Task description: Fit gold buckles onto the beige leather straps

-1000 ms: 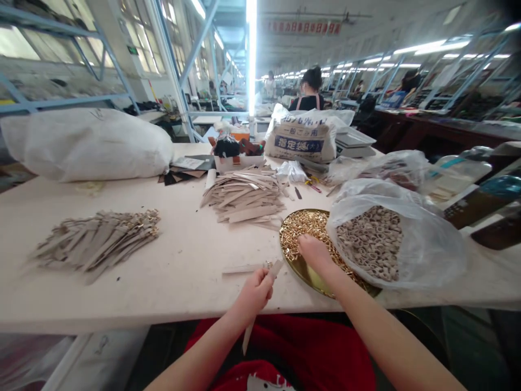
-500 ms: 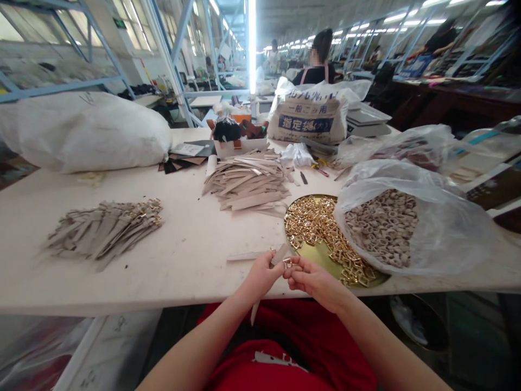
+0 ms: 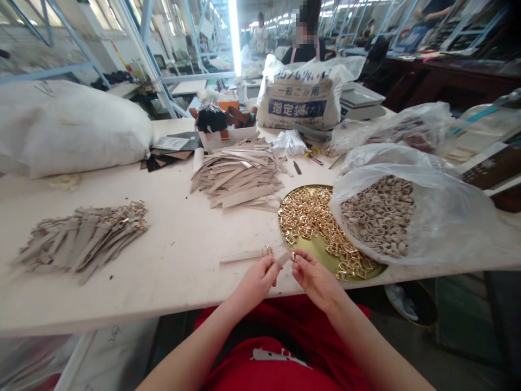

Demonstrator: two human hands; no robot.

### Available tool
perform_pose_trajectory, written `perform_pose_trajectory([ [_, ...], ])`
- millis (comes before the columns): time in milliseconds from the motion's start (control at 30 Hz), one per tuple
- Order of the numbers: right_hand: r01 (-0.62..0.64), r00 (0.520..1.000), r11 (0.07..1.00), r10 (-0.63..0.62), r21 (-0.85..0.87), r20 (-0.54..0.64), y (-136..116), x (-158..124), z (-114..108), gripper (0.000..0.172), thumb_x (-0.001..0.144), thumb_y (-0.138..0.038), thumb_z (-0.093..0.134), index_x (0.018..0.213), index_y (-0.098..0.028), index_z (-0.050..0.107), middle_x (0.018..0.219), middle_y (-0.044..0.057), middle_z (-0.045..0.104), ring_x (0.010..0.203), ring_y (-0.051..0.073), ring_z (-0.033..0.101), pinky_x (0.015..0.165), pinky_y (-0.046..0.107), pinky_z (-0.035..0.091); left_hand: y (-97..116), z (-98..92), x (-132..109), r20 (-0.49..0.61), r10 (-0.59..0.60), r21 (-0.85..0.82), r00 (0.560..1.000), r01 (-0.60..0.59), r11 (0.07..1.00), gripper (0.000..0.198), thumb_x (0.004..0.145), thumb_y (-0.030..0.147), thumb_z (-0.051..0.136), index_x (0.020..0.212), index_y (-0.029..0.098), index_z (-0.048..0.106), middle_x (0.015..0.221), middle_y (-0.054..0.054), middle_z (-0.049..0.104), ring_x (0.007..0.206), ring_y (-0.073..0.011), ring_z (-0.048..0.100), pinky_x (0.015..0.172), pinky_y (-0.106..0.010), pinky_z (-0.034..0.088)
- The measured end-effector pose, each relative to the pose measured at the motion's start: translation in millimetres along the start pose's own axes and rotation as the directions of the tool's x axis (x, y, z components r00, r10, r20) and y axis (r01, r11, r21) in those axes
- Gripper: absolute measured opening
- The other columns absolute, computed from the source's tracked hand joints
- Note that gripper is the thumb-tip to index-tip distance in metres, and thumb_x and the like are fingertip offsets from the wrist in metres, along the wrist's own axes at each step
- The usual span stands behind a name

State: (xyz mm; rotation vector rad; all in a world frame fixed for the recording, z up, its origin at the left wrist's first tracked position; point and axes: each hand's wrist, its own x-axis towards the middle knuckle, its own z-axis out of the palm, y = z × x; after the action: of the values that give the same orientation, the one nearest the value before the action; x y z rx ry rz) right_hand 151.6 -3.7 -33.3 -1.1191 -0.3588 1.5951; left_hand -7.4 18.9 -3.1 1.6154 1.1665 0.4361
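My left hand (image 3: 257, 281) is closed on a beige strap (image 3: 282, 258) at the table's near edge. My right hand (image 3: 314, 277) pinches a small gold buckle (image 3: 292, 255) against the strap's tip. Just beyond my hands lies one finished strap (image 3: 244, 254) with a buckle on it. A round gold tray (image 3: 315, 253) full of gold buckles (image 3: 311, 217) sits right of my hands. A heap of plain beige straps (image 3: 240, 179) lies further back. Straps fitted with buckles (image 3: 85, 239) are piled at the left.
A clear plastic bag of beige loops (image 3: 391, 214) overlaps the tray's right side. A big white sack (image 3: 69, 127) lies at back left, a printed bag (image 3: 299, 100) at back centre, a scale (image 3: 360, 100) beside it. A person in black (image 3: 303, 38) works behind.
My right hand left the tray with a buckle and came to the strap in my left hand. The view dropped a little toward the table.
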Motion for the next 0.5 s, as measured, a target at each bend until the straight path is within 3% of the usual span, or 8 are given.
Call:
perform_pose_trajectory([
  [100,-0.059,0.998,0.996,0.058,0.065,0.018,6,-2,4,0.026,0.06,-0.029,0.075,0.082,-0.022,0.062,0.069,-0.003,0.057,0.055,0.008,0.052,0.055,0.022,0.049,-2,0.2,-2,0.02,0.062,0.164,0.998,-0.064,0.984,0.03,0.085,0.037,0.033,0.073,0.017,0.052,0.063,0.001,0.052,0.06,-0.012,0.046,0.056,-0.023,0.032],
  [200,-0.062,0.997,0.998,0.061,0.028,0.04,13,-8,9,0.024,0.062,-0.031,0.073,0.081,-0.021,0.061,0.07,-0.003,0.056,0.054,0.007,0.051,0.055,0.023,0.048,0,3.3,-2,0.011,0.098,0.226,0.995,-0.098,0.969,0.029,0.086,0.035,0.033,0.077,0.018,0.055,0.073,-0.002,0.059,0.067,-0.0141,0.05,0.061,-0.024,0.034],
  [367,0.092,0.996,0.994,-0.092,-0.052,0.009,18,-13,12,0.023,0.063,-0.034,0.072,0.074,-0.018,0.058,0.066,-0.003,0.054,0.053,0.007,0.046,0.053,0.021,0.043,5,8.6,-1,0.03,0.017,0.135,0.999,-0.021,0.991,0.03,0.086,0.035,0.032,0.075,0.017,0.053,0.068,-0.002,0.058,0.062,-0.0133,0.05,0.057,-0.023,0.034],
  [500,0.077,0.996,0.997,-0.076,0.018,-0.049,14,-10,9,0.024,0.062,-0.034,0.073,0.07,-0.019,0.056,0.063,-0.005,0.049,0.052,0.006,0.043,0.052,0.021,0.041,4,8.2,-5,0.035,-0.027,0.085,0.999,0.024,0.996,0.03,0.084,0.039,0.036,0.073,0.016,0.051,0.06,0.001,0.052,0.058,-0.0121,0.046,0.055,-0.023,0.033],
])
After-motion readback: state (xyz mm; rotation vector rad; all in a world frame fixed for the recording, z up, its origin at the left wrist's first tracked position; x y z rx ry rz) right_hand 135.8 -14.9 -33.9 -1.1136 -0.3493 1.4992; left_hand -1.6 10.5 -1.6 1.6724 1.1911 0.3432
